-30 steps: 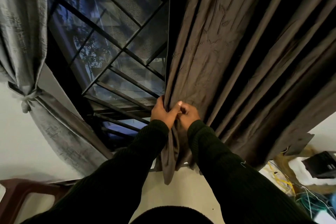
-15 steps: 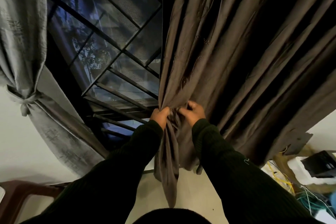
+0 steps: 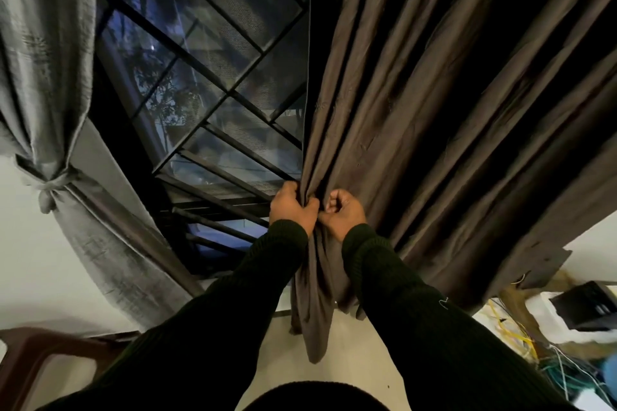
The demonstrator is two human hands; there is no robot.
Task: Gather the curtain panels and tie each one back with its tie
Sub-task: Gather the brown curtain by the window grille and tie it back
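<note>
My two hands were close together in front of me, almost touching. My left hand [image 3: 293, 207] was clenched around the inner edge of the brown curtain panel [image 3: 417, 117], with the folds bunched inside my fist. My right hand [image 3: 344, 212], just beside it, had its fingers curled and pinched the next folds of the same cloth. Below my hands, the gathered part hung down in a narrow tail between my dark sleeves.

Above and to the right of my hands, most of the brown panel was spread in wide pleats, so I judged the gathering of this panel had only begun. I could not see a tie for it in the picture; maybe it was hidden in the folds.

Far to the left of my left hand, the grey curtain panel [image 3: 43, 77] was already gathered, and its grey tie [image 3: 53, 185] was knotted around it. So one half of the task looked finished, and the second half remained: collect the brown folds, then bind them.

I counted two curtain panels, one tie visible, and one window [image 3: 207, 70] with a metal grille beyond my hands, between the two panels.
</note>
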